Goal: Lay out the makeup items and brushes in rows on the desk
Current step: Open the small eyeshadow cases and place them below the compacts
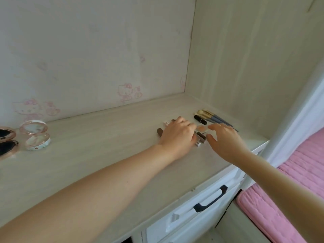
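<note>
A small pile of makeup items lies at the right end of the pale desk. My left hand lies over the pile, its fingers curled round a brown and silver tube. A brown stick and a small white item show at its far side. My right hand hovers just right of the tube with fingers spread, over a peach item. Behind the hands lie a black tube and several blue-handled brushes side by side.
Two open round compacts stand at the desk's left end, one pale and one dark. A wall panel closes the desk's right side. Below the front edge is a white drawer with a black handle. A pink bed lies at the right.
</note>
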`<state>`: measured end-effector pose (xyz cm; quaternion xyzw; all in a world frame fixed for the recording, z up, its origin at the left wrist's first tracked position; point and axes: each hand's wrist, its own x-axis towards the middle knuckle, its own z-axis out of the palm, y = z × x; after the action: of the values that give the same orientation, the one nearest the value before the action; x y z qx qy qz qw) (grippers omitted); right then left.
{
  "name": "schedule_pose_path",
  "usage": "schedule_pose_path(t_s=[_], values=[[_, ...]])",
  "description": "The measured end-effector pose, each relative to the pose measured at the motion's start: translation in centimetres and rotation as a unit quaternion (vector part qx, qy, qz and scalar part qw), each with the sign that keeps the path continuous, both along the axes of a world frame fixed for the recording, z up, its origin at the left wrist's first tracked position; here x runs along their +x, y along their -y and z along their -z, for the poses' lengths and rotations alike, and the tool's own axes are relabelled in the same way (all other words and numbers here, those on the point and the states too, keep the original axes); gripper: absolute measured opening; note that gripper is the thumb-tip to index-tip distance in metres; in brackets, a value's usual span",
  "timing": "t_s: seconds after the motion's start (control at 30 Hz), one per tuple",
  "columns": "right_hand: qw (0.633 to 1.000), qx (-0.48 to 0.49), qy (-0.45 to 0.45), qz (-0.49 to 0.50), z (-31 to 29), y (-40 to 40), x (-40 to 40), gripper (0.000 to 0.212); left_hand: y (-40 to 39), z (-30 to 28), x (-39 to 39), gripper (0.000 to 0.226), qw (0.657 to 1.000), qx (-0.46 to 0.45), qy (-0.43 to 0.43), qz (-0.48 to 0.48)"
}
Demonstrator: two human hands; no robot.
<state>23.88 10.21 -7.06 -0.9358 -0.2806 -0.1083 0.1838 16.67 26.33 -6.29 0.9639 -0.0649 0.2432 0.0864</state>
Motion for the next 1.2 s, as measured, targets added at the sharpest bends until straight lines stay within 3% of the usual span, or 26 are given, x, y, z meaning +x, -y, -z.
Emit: schedule_pose_path(t_s=[0.2, 0.4, 0.53, 0.67, 0.87, 1.03, 1.2], values=[[0.996, -0.01, -0.067, 0.057, 0.1, -1.7, 3.7, 0.028, 0.7, -0.4, 4.6, 0.034, 0.996, -0.03, -0.073, -0.052], [0.995, -0.006, -0.084, 0.061, 0.7, -2.3, 5.1, 0.057, 0.6, -0.5, 7.9, 0.026, 0.978, 0.012, -0.178, -0.106], [0.995, 0.004, -0.082, 0.059, 0.8, -2.3, 5.3, 0.067, 0.6, -0.4, 8.4, 0.027, 0.972, -0.04, -0.204, -0.109], [0.989, 0.075, -0.106, 0.071, 0.8, -2.1, 4.8, 0.057, 0.7, -0.1, 8.5, 0.03, 0.964, -0.114, -0.214, -0.109], [0.973, 0.178, -0.121, 0.088, 1.2, -2.0, 3.7, 0.055, 0.8, 0.3, 8.5, 0.035, 0.971, -0.149, -0.167, -0.089], [0.957, 0.25, -0.119, 0.084, 0.8, -1.3, 2.8, 0.016, 1.1, 0.2, 7.6, 0.026, 0.953, -0.257, -0.14, -0.073], [0.953, 0.274, -0.103, 0.076, -0.5, -0.8, 1.6, 0.006, 1.3, -0.1, 6.1, 0.01, 0.932, -0.345, -0.103, -0.043]])
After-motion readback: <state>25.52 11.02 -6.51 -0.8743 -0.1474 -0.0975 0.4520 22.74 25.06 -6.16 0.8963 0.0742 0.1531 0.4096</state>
